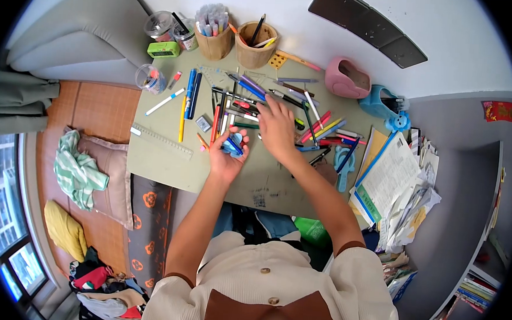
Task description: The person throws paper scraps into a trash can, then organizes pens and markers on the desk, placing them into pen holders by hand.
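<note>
My left hand [228,158] is palm up with its fingers curled around a small light-blue object [231,145] that has a dark-blue, pen-like part; its exact kind is unclear. Above and to the right, my right hand [277,129] reaches palm down over a loose heap of pens and markers [249,105], fingers stretched out and touching or just over them. A purple pen [253,83] and a blue pen [249,90] lie by its fingertips. Left of the heap are blue markers [190,96], a yellow pencil [182,119] and an eraser [203,123].
Two wooden pen holders [255,55] stand at the back, beside plastic jars and a green clock-like box [163,49]. A clear ruler [162,141] lies front left. Pink [348,77] and blue holders, light-blue scissors [344,171] and stacked papers [390,174] line the right.
</note>
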